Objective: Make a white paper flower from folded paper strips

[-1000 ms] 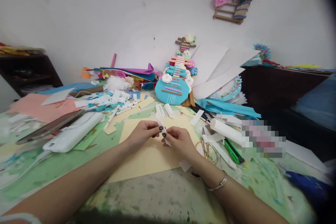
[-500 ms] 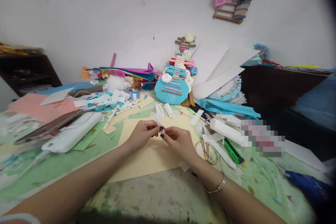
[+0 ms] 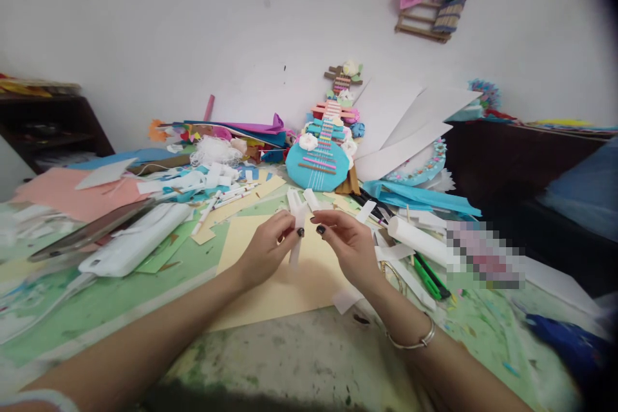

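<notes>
My left hand (image 3: pixel 266 246) pinches a narrow white paper strip (image 3: pixel 296 241) between thumb and fingers, holding it upright above a pale yellow sheet (image 3: pixel 284 273). My right hand (image 3: pixel 348 243) hovers just right of the strip with its fingers loosely curled and apart, holding nothing; a metal bangle circles that wrist. Two similar white strips (image 3: pixel 303 199) lie on the table just beyond the hands.
Gold-handled scissors (image 3: pixel 392 273), a green pen (image 3: pixel 429 277) and a white paper roll (image 3: pixel 419 239) lie to the right. A white phone-like case (image 3: pixel 135 246) sits left. A blue paper guitar (image 3: pixel 322 151) leans on the wall amid coloured paper scraps.
My right hand has let go of the strip and moved slightly right and up. My left hand now holds the strip alone, turned more upright.
</notes>
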Action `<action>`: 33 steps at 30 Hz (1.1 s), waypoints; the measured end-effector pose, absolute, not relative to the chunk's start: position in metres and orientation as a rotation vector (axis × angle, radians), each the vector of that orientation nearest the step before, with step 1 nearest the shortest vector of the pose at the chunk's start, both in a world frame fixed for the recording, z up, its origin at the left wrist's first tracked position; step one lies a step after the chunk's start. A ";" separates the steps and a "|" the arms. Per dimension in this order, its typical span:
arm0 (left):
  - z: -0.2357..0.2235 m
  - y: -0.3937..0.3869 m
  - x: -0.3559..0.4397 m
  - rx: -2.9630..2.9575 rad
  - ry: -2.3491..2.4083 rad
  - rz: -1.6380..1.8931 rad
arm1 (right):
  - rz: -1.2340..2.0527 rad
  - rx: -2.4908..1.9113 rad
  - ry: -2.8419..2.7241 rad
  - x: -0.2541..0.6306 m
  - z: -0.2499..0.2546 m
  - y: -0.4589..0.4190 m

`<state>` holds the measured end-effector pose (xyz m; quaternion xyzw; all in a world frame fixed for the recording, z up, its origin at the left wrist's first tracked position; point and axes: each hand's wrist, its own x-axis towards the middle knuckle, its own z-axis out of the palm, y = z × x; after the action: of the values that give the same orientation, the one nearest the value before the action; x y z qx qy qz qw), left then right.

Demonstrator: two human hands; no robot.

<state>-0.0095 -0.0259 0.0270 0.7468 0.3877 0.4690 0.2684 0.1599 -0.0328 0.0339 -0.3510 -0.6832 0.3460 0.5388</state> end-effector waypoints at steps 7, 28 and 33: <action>0.020 -0.013 -0.017 1.264 0.867 1.248 | 0.991 -0.909 -1.528 0.158 0.030 -0.030; 0.021 -0.022 -0.009 1.004 0.650 1.126 | 1.289 -0.909 -1.511 0.136 0.008 -0.039; 0.016 -0.023 -0.003 0.919 0.556 1.022 | 1.297 -0.890 -1.484 0.130 0.010 -0.045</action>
<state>-0.0029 -0.0232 0.0161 0.4183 0.2533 0.4656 0.7376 0.1305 -0.0452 0.0103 -0.3634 -0.6057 0.5293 0.4701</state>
